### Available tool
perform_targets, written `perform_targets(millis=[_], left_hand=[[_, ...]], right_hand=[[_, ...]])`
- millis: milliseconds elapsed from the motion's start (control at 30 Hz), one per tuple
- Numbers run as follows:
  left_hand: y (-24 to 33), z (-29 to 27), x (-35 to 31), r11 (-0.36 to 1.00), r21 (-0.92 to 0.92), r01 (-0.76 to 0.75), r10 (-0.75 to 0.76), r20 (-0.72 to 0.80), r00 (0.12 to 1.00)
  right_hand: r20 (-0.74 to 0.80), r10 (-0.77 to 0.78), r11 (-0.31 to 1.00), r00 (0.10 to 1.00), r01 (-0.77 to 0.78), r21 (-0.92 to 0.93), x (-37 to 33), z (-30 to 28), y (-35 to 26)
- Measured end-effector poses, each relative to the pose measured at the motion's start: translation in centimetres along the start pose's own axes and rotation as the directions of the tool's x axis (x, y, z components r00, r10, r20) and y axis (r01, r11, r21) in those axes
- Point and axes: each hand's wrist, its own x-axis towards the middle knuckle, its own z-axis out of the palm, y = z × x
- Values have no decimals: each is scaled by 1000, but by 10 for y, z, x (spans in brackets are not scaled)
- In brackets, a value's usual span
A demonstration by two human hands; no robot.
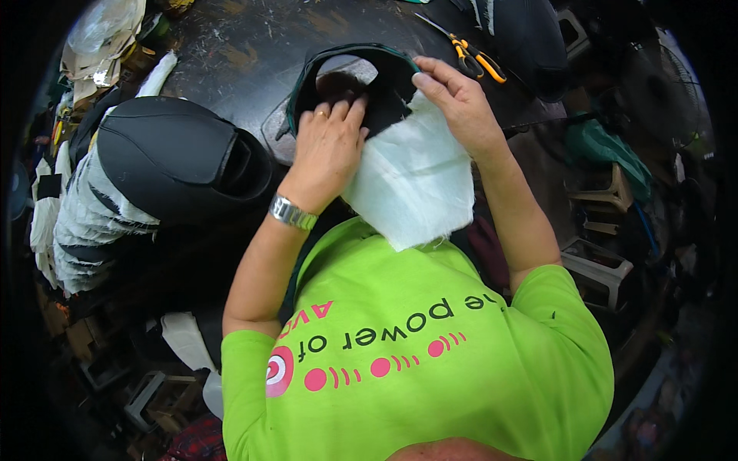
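A black shoe upper with a curved, open rim stands in front of me on the dark table, and a pale white lining cloth hangs from it toward my chest. My right hand pinches the upper's right rim between thumb and fingers, near the top of the cloth. My left hand, with a metal watch at the wrist, reaches into the upper's opening. Its fingers are stretched out and slightly apart against the dark inside, and I see nothing gripped in them. A grey, speckled flat piece lies beneath the upper.
To the left is a stack of black uppers with frayed white linings. Orange-and-black scissors lie at the far right of the table. More black pieces are beyond them. Plastic stools and a fan stand on the right.
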Motion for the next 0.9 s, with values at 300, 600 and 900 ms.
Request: perform_targets(millis=[300, 600, 900], left_hand=[[-18, 12, 35, 980, -173, 100, -124, -132, 984], [-12, -45, 9, 768, -508, -389, 227, -353, 908], [-8, -60, -3, 737, -549, -394, 179, -404, 897]], right_hand=[[3, 15, 947, 1000, -14, -321, 9, -9, 38], [-75, 15, 858, 997, -52, -510, 25, -16, 54], [-137, -552, 705, 822, 373, -604, 2, 0, -1]])
